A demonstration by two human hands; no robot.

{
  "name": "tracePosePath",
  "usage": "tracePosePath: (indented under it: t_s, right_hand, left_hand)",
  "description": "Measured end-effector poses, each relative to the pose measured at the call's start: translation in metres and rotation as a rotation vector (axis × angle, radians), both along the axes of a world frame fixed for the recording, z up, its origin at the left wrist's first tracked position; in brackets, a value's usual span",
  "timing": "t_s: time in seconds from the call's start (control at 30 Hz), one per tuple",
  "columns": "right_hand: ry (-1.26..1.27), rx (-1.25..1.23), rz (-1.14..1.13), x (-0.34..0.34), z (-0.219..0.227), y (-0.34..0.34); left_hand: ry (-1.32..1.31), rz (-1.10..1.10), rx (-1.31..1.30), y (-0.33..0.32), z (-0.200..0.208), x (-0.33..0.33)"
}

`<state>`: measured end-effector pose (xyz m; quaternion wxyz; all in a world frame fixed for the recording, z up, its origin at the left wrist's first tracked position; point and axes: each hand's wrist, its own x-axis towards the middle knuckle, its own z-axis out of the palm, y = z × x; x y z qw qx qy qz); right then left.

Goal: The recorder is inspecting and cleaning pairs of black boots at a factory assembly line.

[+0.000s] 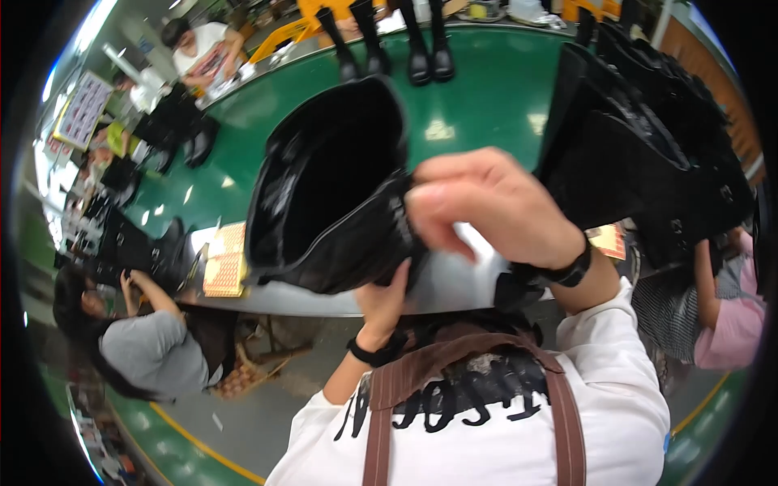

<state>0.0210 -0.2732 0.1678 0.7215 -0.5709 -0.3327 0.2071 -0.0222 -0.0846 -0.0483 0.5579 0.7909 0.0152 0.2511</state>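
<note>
A tall black boot [348, 255] is tilted in front of me, its wide shaft opening facing up and toward me. My left hand [381, 306] holds it from below, with the thumb up along its side and the other fingers hidden behind it. At the right edge of the shaft, my right hand [502, 211] is closed, thumb and forefinger pinched together against the gathered black material. Motion blurs it slightly, and what lies between those fingertips cannot be made out.
A green table [478, 105] with a metal near edge carries several upright black boots [417, 61] at the back. More black boots [616, 154] crowd the right. A yellow patterned pad [225, 259] lies left. Co-workers sit left [154, 348] and right [729, 324].
</note>
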Motion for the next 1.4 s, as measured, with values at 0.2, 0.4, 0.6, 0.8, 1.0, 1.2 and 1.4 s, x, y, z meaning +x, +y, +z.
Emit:
tracePosePath:
  t_s: [0.2, 0.4, 0.6, 0.8, 1.0, 1.2, 1.4]
  right_hand:
    - [-1.466, -0.635, -1.018, -0.045, 0.016, -0.066]
    - [-1.174, -0.881, -1.475, -0.060, 0.016, -0.134]
    - [-1.156, -0.560, -0.874, -0.052, 0.007, -0.182]
    - [-1.156, -0.198, -0.938, -0.032, -0.008, -0.172]
    - [-0.862, 0.111, -1.260, -0.026, -0.044, -0.163]
    - [0.128, -0.024, -0.919, -0.040, -0.131, -0.188]
    - [0.123, -0.458, -0.672, -0.031, -0.191, -0.174]
  left_hand:
    - [-0.087, 0.346, -0.047, 0.007, 0.005, 0.005]
    - [-0.068, 0.226, 0.159, 0.028, 0.000, 0.008]
    - [-0.783, 0.421, 0.395, 0.027, -0.001, -0.010]
    - [-0.651, -0.047, 0.390, -0.001, 0.018, 0.000]
    - [0.403, -0.777, 0.021, -0.080, 0.012, 0.040]
    - [0.846, -0.863, -0.239, -0.127, -0.012, 0.056]
    - [0.881, -0.870, -0.174, -0.140, -0.019, 0.060]
